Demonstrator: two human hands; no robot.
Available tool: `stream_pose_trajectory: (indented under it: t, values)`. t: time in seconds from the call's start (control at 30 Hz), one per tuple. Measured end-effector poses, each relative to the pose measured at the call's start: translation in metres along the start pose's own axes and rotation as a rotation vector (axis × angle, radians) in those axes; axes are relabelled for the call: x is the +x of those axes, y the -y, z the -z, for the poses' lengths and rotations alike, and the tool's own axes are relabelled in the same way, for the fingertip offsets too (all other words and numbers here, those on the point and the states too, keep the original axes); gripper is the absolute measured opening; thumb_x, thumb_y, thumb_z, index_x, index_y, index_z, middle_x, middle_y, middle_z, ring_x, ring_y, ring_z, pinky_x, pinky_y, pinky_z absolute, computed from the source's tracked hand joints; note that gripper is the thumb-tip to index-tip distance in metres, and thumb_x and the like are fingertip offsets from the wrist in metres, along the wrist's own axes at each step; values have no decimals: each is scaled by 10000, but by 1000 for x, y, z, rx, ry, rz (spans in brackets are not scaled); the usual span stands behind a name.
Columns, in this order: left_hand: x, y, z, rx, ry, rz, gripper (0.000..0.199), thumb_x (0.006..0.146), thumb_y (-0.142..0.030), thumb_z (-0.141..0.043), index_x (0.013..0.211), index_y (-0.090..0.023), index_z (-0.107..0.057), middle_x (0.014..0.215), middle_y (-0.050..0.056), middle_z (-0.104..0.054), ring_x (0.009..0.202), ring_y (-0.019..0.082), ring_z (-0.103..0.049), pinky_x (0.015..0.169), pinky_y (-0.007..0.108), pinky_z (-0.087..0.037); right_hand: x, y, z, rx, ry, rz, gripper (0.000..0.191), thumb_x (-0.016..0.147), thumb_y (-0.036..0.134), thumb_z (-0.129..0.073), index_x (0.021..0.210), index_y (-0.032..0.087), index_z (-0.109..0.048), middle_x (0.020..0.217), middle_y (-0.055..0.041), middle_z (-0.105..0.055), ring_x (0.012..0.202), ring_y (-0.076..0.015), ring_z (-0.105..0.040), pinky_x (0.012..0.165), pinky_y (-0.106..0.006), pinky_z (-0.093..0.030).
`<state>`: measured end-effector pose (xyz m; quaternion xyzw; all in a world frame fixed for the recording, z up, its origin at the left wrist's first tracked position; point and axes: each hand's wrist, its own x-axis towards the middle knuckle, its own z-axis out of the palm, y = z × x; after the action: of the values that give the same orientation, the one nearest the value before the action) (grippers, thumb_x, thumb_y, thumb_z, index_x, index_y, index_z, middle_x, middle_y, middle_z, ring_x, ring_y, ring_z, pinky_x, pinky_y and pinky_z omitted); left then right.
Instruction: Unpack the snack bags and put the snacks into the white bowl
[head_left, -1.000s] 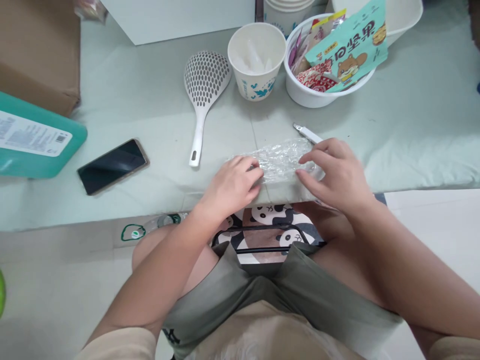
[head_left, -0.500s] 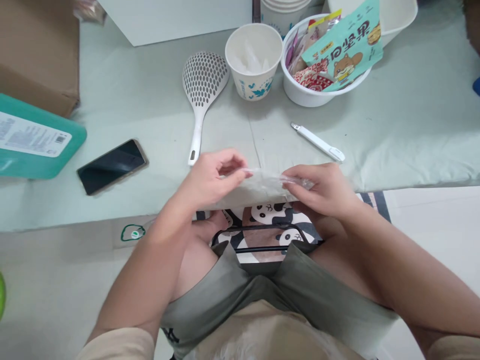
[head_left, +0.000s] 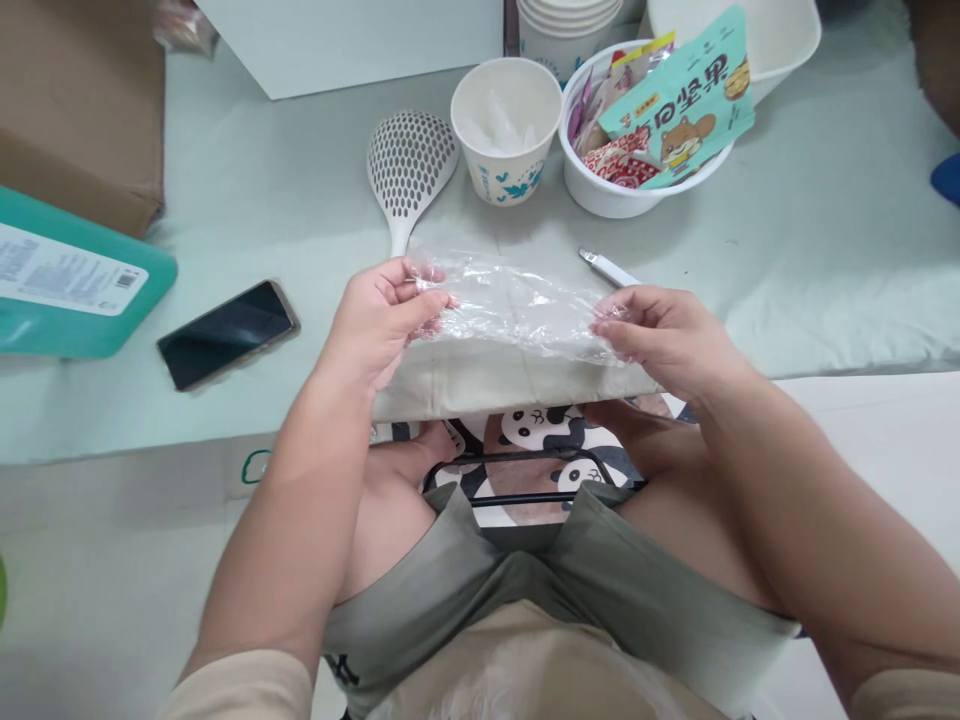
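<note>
A crinkled sheet of clear plastic film (head_left: 517, 308) is stretched between my two hands above the table's front edge. My left hand (head_left: 386, 315) pinches its left end, just below the white slotted ladle (head_left: 411, 165). The right end is gripped between the thumb and fingers of my right hand (head_left: 667, 330), which partly covers the white utility knife (head_left: 607, 268). Behind the film stands a paper cup (head_left: 508, 180) with clear plastic inside. To its right, a white bowl (head_left: 615, 200) holds snack packets, a teal pouch (head_left: 686, 120) on top.
A black phone (head_left: 229, 335) lies on the left of the green-clothed table (head_left: 300, 200). Beyond it are a teal container (head_left: 82, 280) and a cardboard box (head_left: 82, 100). Stacked paper cups (head_left: 566, 45), a white board (head_left: 360, 35) and a white container (head_left: 784, 40) stand at the back.
My hands have moved apart and slightly up. The film, a narrow bunched strip before, is now spread wider between them and covers the ladle's handle.
</note>
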<state>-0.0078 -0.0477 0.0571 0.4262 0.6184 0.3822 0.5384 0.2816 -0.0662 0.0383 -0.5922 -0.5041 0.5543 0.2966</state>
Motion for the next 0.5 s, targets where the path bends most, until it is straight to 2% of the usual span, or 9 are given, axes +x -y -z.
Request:
stream_pose_trajectory:
  t: [0.13,0.23,0.37,0.5]
  values:
    - [0,-1,-3,-82,1,32,185,724,-220,-772,851,-230,-639,784,8,-724,536,70,-538,489,218,-451,6,1,-4,280,-88,-1,253,789,458,-729,882,259,-605,731,11,-565,607,-132,-525,576,-297,-462]
    - [-1,-2,-7,-83,-17,35,170,739,-198,-744,863,-231,-632,804,9,-728,560,76,-559,519,222,-477,8,2,-7,370,-61,-42,271,824,479,-712,965,277,-599,803,3,-624,678,-152,-625,639,-309,-540]
    - [2,0,-8,-74,-62,19,148,774,-169,-705,859,-232,-602,825,5,-727,571,74,-556,552,233,-491,7,0,-9,408,21,-76,311,751,359,-801,993,268,-627,764,30,-648,654,-136,-634,677,-307,-576]
    - [7,6,-2,39,-118,-6,158,821,-208,-688,940,-244,-589,901,24,-732,641,108,-597,598,268,-522,9,-4,-9,408,-49,-66,242,775,306,-760,984,253,-649,736,30,-655,640,-131,-640,667,-299,-588]
